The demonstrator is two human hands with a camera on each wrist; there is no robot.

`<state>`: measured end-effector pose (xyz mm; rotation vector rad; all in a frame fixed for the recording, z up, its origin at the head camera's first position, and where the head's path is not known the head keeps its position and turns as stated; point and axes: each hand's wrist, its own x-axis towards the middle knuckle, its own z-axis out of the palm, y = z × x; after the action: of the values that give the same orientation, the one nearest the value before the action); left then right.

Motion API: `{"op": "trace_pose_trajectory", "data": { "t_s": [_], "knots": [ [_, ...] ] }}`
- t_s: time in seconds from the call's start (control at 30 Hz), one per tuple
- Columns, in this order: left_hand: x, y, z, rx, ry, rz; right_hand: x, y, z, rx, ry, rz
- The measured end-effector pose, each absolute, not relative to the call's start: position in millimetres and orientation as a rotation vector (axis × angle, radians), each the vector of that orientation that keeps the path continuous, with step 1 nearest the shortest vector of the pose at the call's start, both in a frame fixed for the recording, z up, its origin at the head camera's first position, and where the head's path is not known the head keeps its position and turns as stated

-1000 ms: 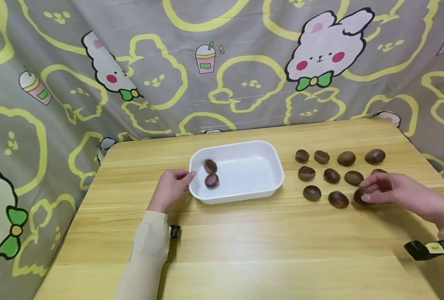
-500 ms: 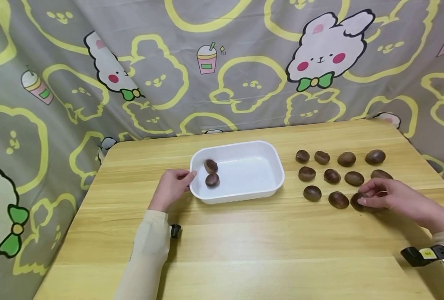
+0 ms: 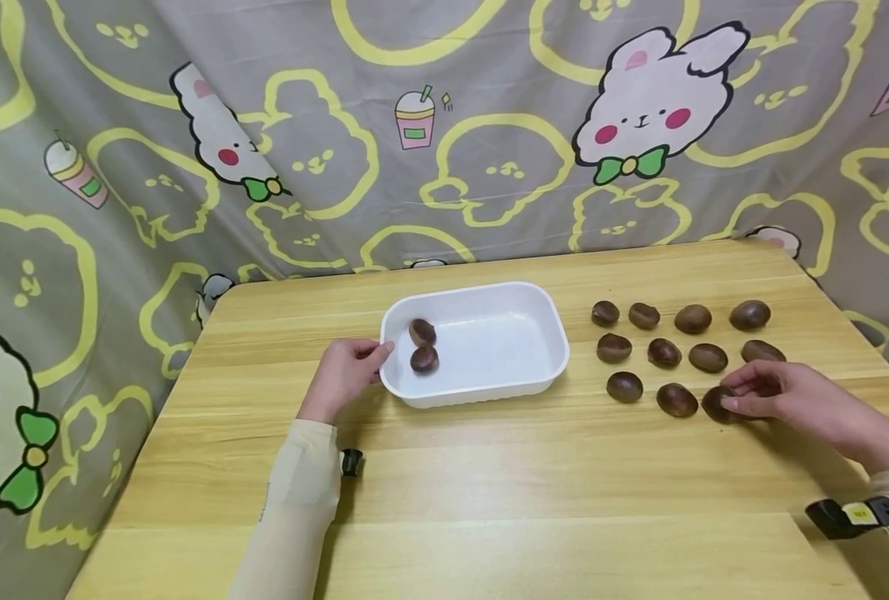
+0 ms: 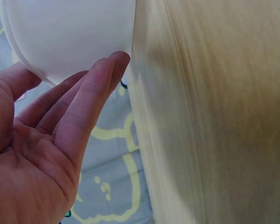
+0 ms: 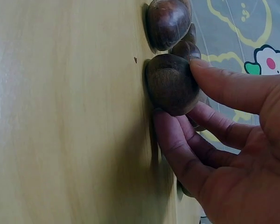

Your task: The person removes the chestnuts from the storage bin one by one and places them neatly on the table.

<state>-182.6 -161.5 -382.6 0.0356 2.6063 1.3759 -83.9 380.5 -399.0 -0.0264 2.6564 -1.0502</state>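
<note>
My left hand [image 3: 342, 375] pinches the left end of a white plastic tray [image 3: 481, 389], thumb over the rim and fingers against the outer wall. In the left wrist view the fingers [image 4: 84, 105] touch the underside of the tray's white wall [image 4: 74, 32]. Two brown chestnuts [image 3: 424, 360] lie at the tray's left end. At the right, my right hand [image 3: 796, 404] holds a chestnut [image 3: 716, 404] at the near row's right end. The right wrist view shows this chestnut [image 5: 172, 86] between thumb and fingers, very close to the tabletop.
Several more chestnuts [image 3: 663, 352] lie in rows right of the tray, one chestnut [image 3: 676, 400] close beside the held one. The wooden table [image 3: 489, 500] ends at a patterned grey curtain [image 3: 489, 200] behind. Black wrist cameras [image 3: 860, 517] sit by both sleeves.
My right hand has shifted slightly toward me and left with the chestnut, uncovering more of the chestnut behind it. The left hand and the tray stay in place.
</note>
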Motion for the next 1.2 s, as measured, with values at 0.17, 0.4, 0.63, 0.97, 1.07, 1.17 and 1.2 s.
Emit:
{"op": "trace_pose_trajectory", "data": {
  "t_s": [0.17,0.4,0.63,0.97,1.07,1.17,1.2],
  "knots": [
    [-182,-162,-382,0.026,2.602,1.366,-83,382,-400,-0.027,2.65,-1.052],
    [-183,-162,-381,0.026,2.597,1.352,-82,386,-402,-0.029,2.645,-1.044],
    [-184,-162,-381,0.02,2.595,1.343,-82,386,-401,-0.027,2.642,-1.04],
    [-185,-162,-381,0.003,2.593,1.333,-87,377,-373,0.052,2.801,-1.002],
    [-185,-162,-381,-0.001,2.582,1.346,-94,368,-362,0.049,2.83,-0.943],
    [-185,-162,-381,-0.005,2.58,1.347,-103,352,-349,0.014,2.847,-0.911],
    [-186,-162,-381,-0.003,2.581,1.35,-107,345,-344,-0.005,2.859,-0.914]
  ]
}}
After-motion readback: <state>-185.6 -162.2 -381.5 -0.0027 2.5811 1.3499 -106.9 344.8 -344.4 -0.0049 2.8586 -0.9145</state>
